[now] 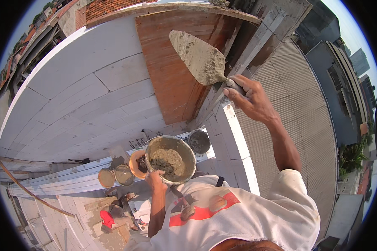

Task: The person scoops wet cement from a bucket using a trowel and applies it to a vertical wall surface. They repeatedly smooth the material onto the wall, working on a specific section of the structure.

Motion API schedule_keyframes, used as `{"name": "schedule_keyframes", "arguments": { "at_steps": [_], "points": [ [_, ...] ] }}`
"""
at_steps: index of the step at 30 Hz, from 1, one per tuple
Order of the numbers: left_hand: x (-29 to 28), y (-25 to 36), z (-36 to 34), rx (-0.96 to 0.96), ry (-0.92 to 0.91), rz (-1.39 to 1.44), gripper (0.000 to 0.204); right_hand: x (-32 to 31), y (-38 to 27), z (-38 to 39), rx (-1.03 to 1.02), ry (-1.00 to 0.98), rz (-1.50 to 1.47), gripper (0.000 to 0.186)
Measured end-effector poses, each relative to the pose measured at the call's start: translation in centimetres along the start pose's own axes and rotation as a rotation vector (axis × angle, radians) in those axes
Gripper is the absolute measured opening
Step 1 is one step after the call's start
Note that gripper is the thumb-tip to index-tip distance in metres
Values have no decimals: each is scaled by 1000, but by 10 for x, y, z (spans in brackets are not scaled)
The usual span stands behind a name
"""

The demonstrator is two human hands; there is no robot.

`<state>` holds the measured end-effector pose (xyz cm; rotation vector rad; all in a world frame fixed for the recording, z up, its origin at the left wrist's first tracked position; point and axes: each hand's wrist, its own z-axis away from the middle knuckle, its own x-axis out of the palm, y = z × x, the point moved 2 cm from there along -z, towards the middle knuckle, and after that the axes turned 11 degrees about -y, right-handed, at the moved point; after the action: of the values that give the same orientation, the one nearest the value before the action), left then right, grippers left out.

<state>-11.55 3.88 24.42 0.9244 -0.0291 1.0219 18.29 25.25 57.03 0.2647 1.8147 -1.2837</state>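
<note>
A pointed trowel (pixel 200 58) with grey mortar smeared over its blade is gripped by the handle in my right hand (pixel 248 97). The blade points up and left, in front of a reddish-brown plywood panel (pixel 167 67). Lower down, my left hand (pixel 156 180) is closed on the near rim of a bucket (pixel 190 155) held close to my body. Wet mortar (pixel 167 162) lies inside it. The fingers under or behind the bucket's edge are partly hidden.
A white block wall (pixel 109 100) curves along the left, and a narrow block wall top (pixel 238 138) runs beside my right arm. Several other buckets stand below, including an orange one (pixel 137 163) and a dark one (pixel 199 142). A corrugated roof (pixel 293 104) spreads to the right.
</note>
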Motion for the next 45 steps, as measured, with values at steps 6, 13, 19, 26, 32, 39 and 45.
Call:
{"name": "schedule_keyframes", "arguments": {
  "at_steps": [6, 13, 19, 26, 32, 39, 45],
  "points": [
    [30, -1, -10, 21, -198, -208, 52, 192, 73, 94, 192, -461, 704, 25],
    [71, 22, 7, 229, -378, -291, 33, 251, 85, 78, 244, -689, 588, 22],
    [96, 46, 14, 183, -505, -271, 34, 228, 88, 84, 397, -728, 254, 26],
    [95, 51, 8, 198, -503, -245, 38, 247, 76, 99, 353, -537, -87, 36],
    [91, 52, 4, 239, -511, -357, 33, 246, 68, 103, 321, -474, -159, 37],
    [75, 52, -4, 220, -372, -180, 37, 243, 56, 95, 395, -541, -236, 39],
    [68, 54, 3, 103, -233, 41, 37, 233, 52, 88, 292, -521, -229, 36]
  ]
}}
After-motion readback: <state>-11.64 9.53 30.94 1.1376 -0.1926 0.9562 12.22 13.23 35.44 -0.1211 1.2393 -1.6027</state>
